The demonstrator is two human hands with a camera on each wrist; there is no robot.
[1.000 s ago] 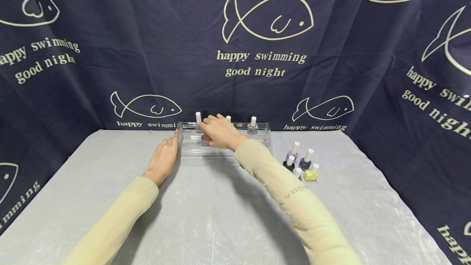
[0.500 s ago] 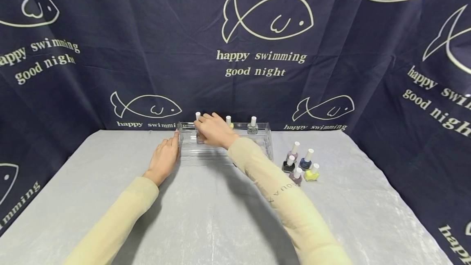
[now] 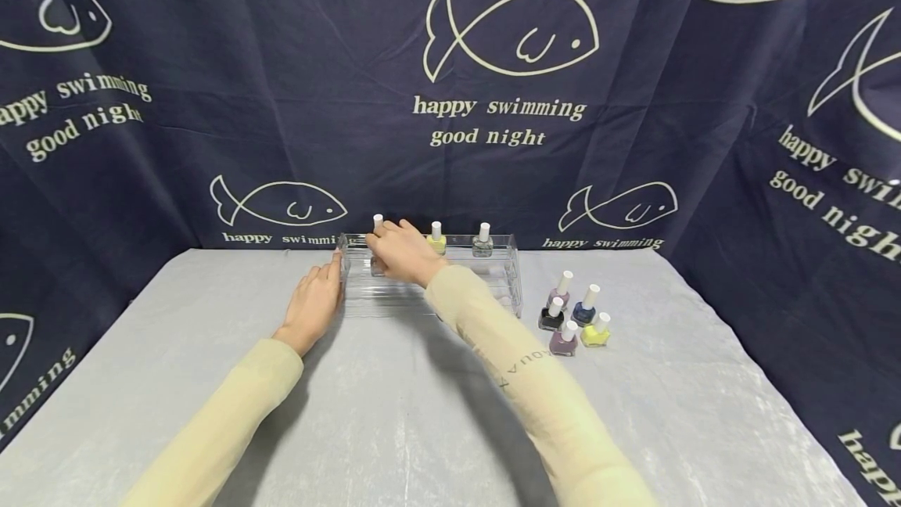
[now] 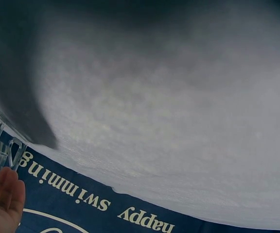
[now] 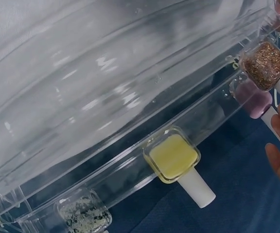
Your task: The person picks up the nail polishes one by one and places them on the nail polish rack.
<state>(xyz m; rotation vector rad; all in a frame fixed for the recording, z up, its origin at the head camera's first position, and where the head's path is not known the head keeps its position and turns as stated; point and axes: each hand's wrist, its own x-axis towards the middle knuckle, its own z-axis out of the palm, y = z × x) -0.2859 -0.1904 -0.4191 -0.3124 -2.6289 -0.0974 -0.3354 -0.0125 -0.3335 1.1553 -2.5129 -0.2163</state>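
A clear stepped acrylic rack (image 3: 422, 303) stands at the back of the table. My left hand (image 3: 314, 305) lies against its left end, fingers extended; the left wrist view shows the fingertips (image 4: 13, 191) at the clear side panel. My right hand (image 3: 404, 250) is over the rack's left part. It pinches the white cap of a glittery copper nail polish bottle (image 5: 265, 65), held just in front of a pink-purple bottle (image 5: 253, 98) on the back tier. A yellow bottle (image 3: 436, 242) and a silver-flake bottle (image 3: 482, 245) also stand on that tier.
Right of the rack stands a group of several nail polish bottles: lilac (image 3: 561, 292), blue (image 3: 585, 310), black (image 3: 552, 318), purple (image 3: 564, 341) and yellow (image 3: 595, 333). A dark blue fish-print curtain (image 3: 507, 178) hangs close behind the rack.
My right hand has moved left along the rack with the glittery bottle, uncovering the yellow bottle on the back tier. My left hand has stayed at the rack's left end.
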